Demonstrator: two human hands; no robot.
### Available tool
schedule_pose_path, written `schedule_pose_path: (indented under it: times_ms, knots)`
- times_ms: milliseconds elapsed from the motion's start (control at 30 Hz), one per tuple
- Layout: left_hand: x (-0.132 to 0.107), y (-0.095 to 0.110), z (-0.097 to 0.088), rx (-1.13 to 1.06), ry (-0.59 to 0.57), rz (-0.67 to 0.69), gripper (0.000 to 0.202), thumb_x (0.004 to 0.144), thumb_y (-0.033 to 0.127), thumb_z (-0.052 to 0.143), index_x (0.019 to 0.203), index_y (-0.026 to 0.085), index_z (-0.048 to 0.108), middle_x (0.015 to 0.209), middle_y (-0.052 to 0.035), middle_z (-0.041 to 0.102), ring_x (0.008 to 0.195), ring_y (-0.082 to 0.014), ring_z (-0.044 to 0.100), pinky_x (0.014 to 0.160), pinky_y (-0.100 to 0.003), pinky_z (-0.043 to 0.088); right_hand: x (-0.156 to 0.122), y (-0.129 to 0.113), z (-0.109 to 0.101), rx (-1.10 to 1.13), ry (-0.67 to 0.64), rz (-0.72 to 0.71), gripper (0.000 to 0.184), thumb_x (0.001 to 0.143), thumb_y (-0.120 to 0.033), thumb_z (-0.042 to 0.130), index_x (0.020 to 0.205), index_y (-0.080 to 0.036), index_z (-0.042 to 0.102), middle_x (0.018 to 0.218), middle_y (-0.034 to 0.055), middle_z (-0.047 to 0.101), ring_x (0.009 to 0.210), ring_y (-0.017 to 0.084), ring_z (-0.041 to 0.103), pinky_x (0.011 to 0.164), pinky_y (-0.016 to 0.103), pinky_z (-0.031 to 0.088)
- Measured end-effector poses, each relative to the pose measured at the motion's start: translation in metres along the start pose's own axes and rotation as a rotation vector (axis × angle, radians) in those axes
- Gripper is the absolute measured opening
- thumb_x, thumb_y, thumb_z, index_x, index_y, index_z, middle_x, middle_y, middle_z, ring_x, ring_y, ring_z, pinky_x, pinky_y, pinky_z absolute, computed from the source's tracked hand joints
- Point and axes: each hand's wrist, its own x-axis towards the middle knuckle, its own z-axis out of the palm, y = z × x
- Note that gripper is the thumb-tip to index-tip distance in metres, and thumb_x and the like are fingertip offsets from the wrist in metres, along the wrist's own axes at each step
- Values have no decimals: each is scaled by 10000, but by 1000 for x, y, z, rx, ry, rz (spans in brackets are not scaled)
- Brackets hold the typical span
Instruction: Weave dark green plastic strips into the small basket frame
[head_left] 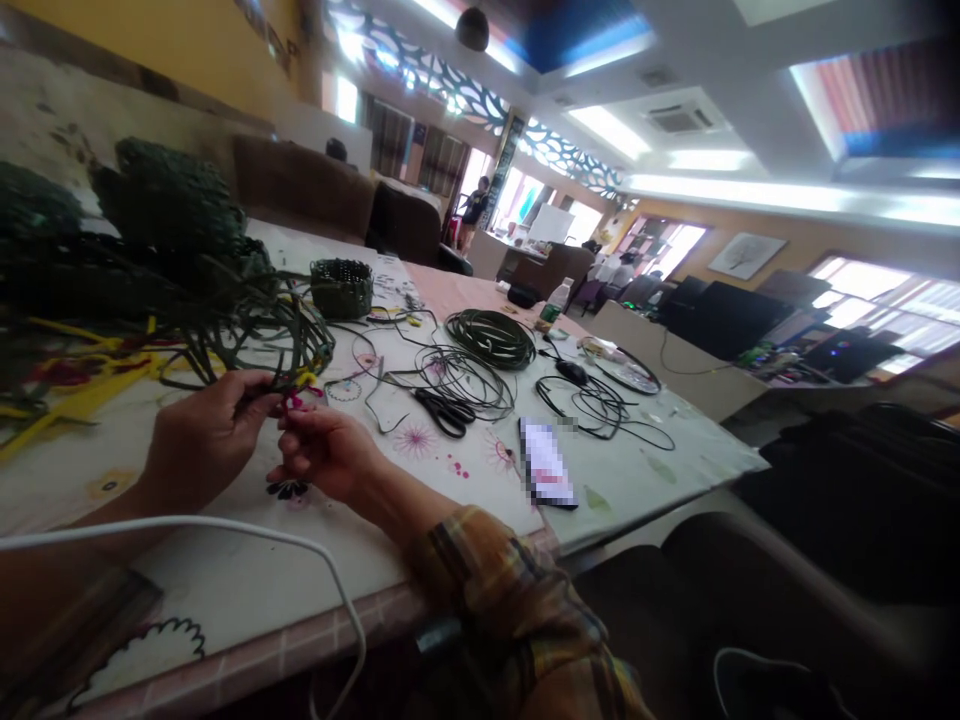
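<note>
My left hand point(206, 435) is closed, pinching the near edge of a loose weave of dark green strips point(255, 335). Against its fingertips is my right hand point(330, 450), also closed, with thumb and finger on a small magenta strip point(296, 402). A bit of yellow strip point(306, 380) shows just above the magenta one. Long loose ends of the green weave spread up and to the left. Black-handled scissors point(444, 412) lie on the flowered tablecloth to the right of my hands. My fingers hide how the strips meet.
Yellow strips point(82, 395) lie left, before dark green woven pieces point(169, 195). A small woven basket point(341, 288), coiled strip point(491, 338), a bottle point(555, 303) and a phone point(547, 462) stand or lie farther off. A white cable point(225, 520) crosses in front of my left forearm.
</note>
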Motion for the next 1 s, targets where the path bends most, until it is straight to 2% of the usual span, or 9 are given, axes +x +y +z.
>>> schedule_pose_path:
  times_ms: [100, 233, 367, 500, 600, 733, 833, 900, 1000]
  knots:
    - [0, -1, -1, -1, -21, -14, 363, 969, 467, 491, 1151, 215, 679, 942, -36, 774, 811, -219, 717, 697, -278, 470, -3, 3, -2, -50, -78, -27, 79, 835, -245, 635, 804, -178, 608, 548, -36, 602, 391, 110, 498, 530, 302, 560]
    - [2, 6, -4, -9, -22, 37, 375, 987, 482, 469, 1133, 204, 674, 877, -29, 776, 773, -204, 723, 681, -264, 470, -3, 7, -3, -337, 131, -356, 132, 847, -321, 663, 830, -192, 644, 536, -63, 547, 447, 87, 484, 476, 195, 411]
    - [4, 16, -8, -67, -36, 96, 400, 1007, 500, 431, 1104, 189, 663, 795, -22, 777, 749, -204, 742, 651, -262, 478, -4, 3, -7, -846, 349, -742, 159, 919, -329, 618, 828, -213, 678, 721, -27, 619, 696, 108, 583, 673, 203, 466]
    - [5, 20, -12, -104, -66, 78, 375, 992, 485, 446, 1101, 190, 652, 810, -22, 788, 735, -213, 751, 631, -270, 480, -7, -3, -9, -1178, 474, -863, 150, 960, -294, 602, 897, -220, 716, 889, 25, 664, 834, 135, 635, 791, 222, 497]
    - [6, 20, -16, -146, -103, -35, 382, 962, 503, 466, 1125, 212, 651, 789, -4, 786, 751, -219, 753, 650, -270, 497, -10, -4, -8, -1390, 424, -916, 218, 1004, -287, 526, 979, -227, 734, 916, 48, 664, 824, 132, 634, 769, 219, 497]
    - [8, 16, -20, -157, -117, -203, 453, 901, 551, 497, 1149, 212, 668, 853, -25, 791, 806, -238, 751, 695, -284, 518, -11, -4, -7, -1807, 218, -987, 290, 1015, -207, 444, 981, -230, 731, 860, 47, 670, 798, 136, 623, 761, 239, 471]
    - [8, 13, -21, -180, -116, -262, 488, 879, 564, 510, 1161, 200, 672, 924, -54, 792, 854, -250, 751, 740, -299, 527, -9, -4, -9, -1788, 201, -1004, 262, 1023, -223, 456, 1023, -233, 718, 948, 46, 694, 820, 125, 631, 739, 224, 461]
    - [8, 10, -20, -245, -122, -287, 477, 883, 549, 521, 1172, 196, 660, 932, -60, 792, 890, -248, 755, 777, -297, 531, -7, -5, -11, -1580, 283, -1009, 223, 1023, -278, 489, 1026, -219, 703, 985, 49, 692, 823, 119, 631, 742, 212, 468]
    - [6, 8, -17, -291, -128, -281, 445, 893, 536, 540, 1171, 208, 653, 894, -43, 788, 868, -234, 758, 774, -288, 529, -4, -6, -14, -1259, 350, -951, 214, 1005, -358, 538, 948, -199, 669, 894, 32, 673, 803, 129, 621, 755, 223, 475]
